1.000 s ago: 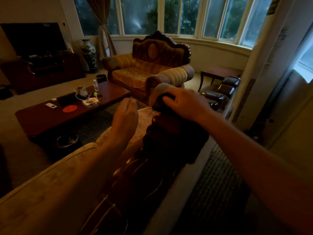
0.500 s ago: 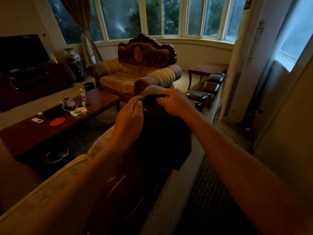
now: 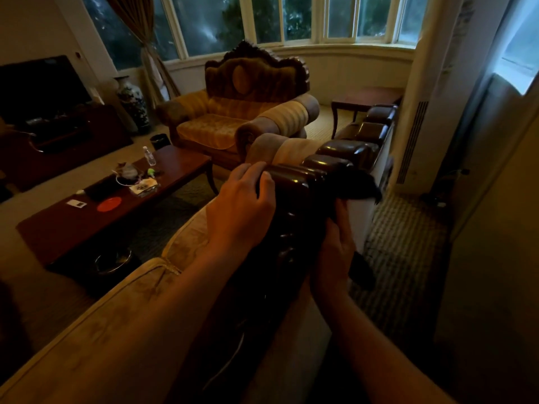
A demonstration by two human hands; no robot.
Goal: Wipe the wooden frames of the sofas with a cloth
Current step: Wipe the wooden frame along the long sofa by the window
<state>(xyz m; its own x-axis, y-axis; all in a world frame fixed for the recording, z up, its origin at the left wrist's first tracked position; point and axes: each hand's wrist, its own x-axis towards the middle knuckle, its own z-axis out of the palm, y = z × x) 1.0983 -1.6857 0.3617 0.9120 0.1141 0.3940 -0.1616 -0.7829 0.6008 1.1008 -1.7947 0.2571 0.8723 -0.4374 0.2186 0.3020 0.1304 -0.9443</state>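
I stand behind a sofa whose dark carved wooden top rail [image 3: 344,150] runs away from me in glossy rounded lobes. My left hand [image 3: 242,208] rests on the rail, fingers curled over one lobe. My right hand [image 3: 335,255] is lower, on the back side of the rail, gripping a dark cloth [image 3: 353,185] that drapes over the wood and hangs below the hand. The sofa's cream cushion back [image 3: 116,316] lies to the left of the rail.
A gold armchair with a carved wooden crest [image 3: 256,91] stands by the bay windows. A low wooden coffee table [image 3: 175,173] with a bottle and small items is on the left. A side table [image 3: 364,100] and a tall white unit [image 3: 420,97] stand at the right.
Both hands held the cloth up together over the rail before. Now the left hand rests on the wood and the right hand has dropped to the rail's back side with the cloth.
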